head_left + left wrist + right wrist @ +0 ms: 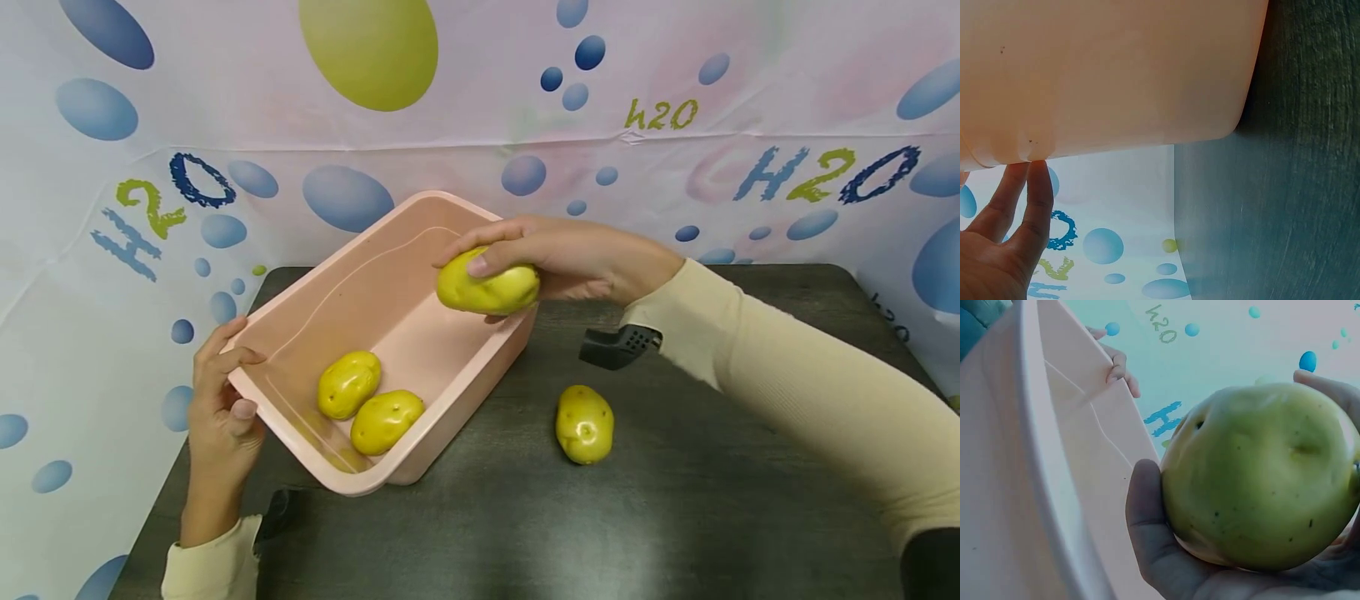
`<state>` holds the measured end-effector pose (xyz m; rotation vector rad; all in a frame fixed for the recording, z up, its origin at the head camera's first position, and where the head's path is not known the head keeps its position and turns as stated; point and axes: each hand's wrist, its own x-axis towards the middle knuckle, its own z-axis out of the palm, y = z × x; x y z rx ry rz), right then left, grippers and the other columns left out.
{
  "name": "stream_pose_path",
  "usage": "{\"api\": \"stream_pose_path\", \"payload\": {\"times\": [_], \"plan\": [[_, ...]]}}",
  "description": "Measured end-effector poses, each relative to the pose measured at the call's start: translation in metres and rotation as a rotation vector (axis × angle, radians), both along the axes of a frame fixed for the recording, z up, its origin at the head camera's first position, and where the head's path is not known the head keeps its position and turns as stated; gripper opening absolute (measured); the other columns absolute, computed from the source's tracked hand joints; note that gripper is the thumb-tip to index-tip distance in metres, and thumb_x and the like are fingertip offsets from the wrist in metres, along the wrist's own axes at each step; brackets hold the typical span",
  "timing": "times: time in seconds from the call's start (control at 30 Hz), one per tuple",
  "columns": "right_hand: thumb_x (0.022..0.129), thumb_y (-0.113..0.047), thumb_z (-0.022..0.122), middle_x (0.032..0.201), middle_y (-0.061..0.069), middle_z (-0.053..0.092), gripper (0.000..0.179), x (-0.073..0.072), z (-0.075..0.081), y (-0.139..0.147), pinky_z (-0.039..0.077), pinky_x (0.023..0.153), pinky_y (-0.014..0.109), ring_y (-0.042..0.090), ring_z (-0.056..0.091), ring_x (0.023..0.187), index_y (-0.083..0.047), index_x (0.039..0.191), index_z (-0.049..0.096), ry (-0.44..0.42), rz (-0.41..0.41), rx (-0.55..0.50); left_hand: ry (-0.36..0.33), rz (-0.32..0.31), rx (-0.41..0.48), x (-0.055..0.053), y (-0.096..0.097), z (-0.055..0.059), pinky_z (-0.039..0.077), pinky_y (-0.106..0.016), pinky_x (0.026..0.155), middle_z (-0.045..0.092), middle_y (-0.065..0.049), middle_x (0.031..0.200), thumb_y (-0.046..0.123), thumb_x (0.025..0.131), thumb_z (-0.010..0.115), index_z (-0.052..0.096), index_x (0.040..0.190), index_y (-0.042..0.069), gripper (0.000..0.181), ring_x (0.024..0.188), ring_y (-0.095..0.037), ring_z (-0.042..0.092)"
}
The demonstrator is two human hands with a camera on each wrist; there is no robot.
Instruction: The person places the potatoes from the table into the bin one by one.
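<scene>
the thumb and fingers of my right hand [562,254] are spreading apart around a glossy, yellow, oval potato [487,287], pinching it from opposite sides. i am holding it over the right rim of a pale pink, rectangular plastic bin [431,354], near its far end. up close, this potato is showing a smooth, lumpy skin with shallow dents, scattered dark specks and a small dark pit; it is looking greener from my right wrist.

the fingers of my left hand [221,417] are bending over the bin's left corner, gripping the rim, with the thumb sitting at the near edge. the bin is leaning, and a lower corner is meeting the table in the left wrist view. inside, at the near end, two shiny yellow oval potatoes [349,385] [387,422] are lying just beside each other. to the right of the bin, one more speckled yellow potato [585,425] is resting alone, its top catching a bright glint.

beneath everything, a dark, faintly grained table [480,542] is reflecting a soft glow near me. behind it, a creased white and pinkish printed backdrop [465,154] is hanging, showing blue and green ovals and "h2o" lettering. cream sleeves [735,333] are covering my forearms.
</scene>
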<state>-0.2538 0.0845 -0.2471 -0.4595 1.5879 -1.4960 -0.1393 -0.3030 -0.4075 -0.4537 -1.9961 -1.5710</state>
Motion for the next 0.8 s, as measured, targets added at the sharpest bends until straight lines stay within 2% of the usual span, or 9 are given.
{"api": "stream_pose_path", "payload": {"times": [0.17, 0.27, 0.6, 0.8], "plan": [[0.105, -0.018, 0.055, 0.136, 0.016, 0.055, 0.047, -0.012, -0.004, -0.024, 0.064, 0.077, 0.031, 0.025, 0.062, 0.101, -0.012, 0.152, 0.052, -0.054, -0.007, -0.023, -0.008, 0.001, 0.006, 0.000, 0.000, -0.001, 0.051, -0.012, 0.100, 0.042, -0.012, 0.161, 0.056, 0.092, 0.075, 0.057, 0.118, -0.010, 0.073, 0.134, -0.029, 0.046], [0.106, -0.017, 0.055, 0.132, 0.015, 0.058, 0.044, -0.018, -0.007, -0.037, 0.063, 0.076, 0.031, 0.024, 0.060, 0.102, -0.009, 0.149, 0.054, -0.069, -0.032, -0.046, -0.007, 0.004, 0.004, 0.000, 0.000, -0.002, 0.051, -0.012, 0.100, 0.042, -0.012, 0.161, 0.056, 0.092, 0.075, 0.057, 0.118, -0.010, 0.073, 0.134, -0.029, 0.046], [0.101, -0.027, 0.064, 0.109, 0.010, 0.062, 0.029, -0.039, -0.021, -0.079, 0.057, 0.075, 0.034, 0.023, 0.063, 0.089, -0.008, 0.123, 0.062, -0.068, -0.130, 0.000, 0.001, 0.004, 0.010, -0.001, -0.001, -0.005, 0.051, -0.011, 0.100, 0.042, -0.012, 0.161, 0.054, 0.092, 0.075, 0.057, 0.118, -0.011, 0.072, 0.133, -0.030, 0.046], [0.094, -0.025, 0.075, 0.107, 0.009, 0.060, 0.027, -0.045, -0.029, -0.100, 0.058, 0.076, 0.037, 0.023, 0.062, 0.090, -0.009, 0.113, 0.063, -0.037, -0.214, 0.051, 0.007, 0.012, -0.002, -0.001, 0.000, -0.006, 0.051, -0.012, 0.100, 0.042, -0.012, 0.161, 0.054, 0.093, 0.074, 0.056, 0.118, -0.011, 0.072, 0.134, -0.029, 0.046]]}}
